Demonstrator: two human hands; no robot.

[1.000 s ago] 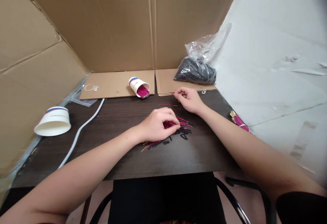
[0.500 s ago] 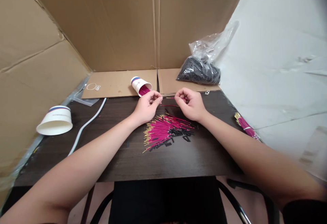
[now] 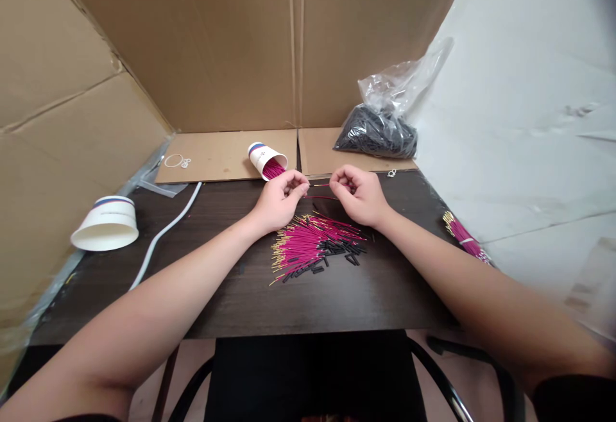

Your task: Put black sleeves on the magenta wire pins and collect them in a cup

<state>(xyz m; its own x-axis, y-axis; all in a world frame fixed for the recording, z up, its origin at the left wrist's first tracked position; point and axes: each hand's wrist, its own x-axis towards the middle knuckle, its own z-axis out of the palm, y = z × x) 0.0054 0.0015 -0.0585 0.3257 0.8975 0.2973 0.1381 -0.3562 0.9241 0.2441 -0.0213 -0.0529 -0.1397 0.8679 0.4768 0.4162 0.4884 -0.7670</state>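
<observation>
My right hand (image 3: 359, 195) is closed in a pinch on a thin magenta wire (image 3: 323, 185), whose tip points left. The fingertips of my left hand (image 3: 282, 201) are pressed together close to that tip; whatever they grip is too small to make out. Another magenta wire (image 3: 321, 197) lies just below, between the two hands. Nearer me on the dark table is a fanned pile of magenta wires (image 3: 305, 240) with yellowish ends. Short black sleeves (image 3: 337, 247) lie loose at the pile's right and lower edges.
A tipped paper cup (image 3: 264, 158) holding magenta wires lies behind my left hand. A clear bag of black pieces (image 3: 378, 132) stands at back right. Another paper cup (image 3: 106, 224) and a pale tube (image 3: 161, 237) lie left; a tied wire bundle (image 3: 466, 238) lies right.
My left fingertips have moved slightly right, closing the small gap to the wire tip. My right hand has hardly moved. The view has shifted a little.
</observation>
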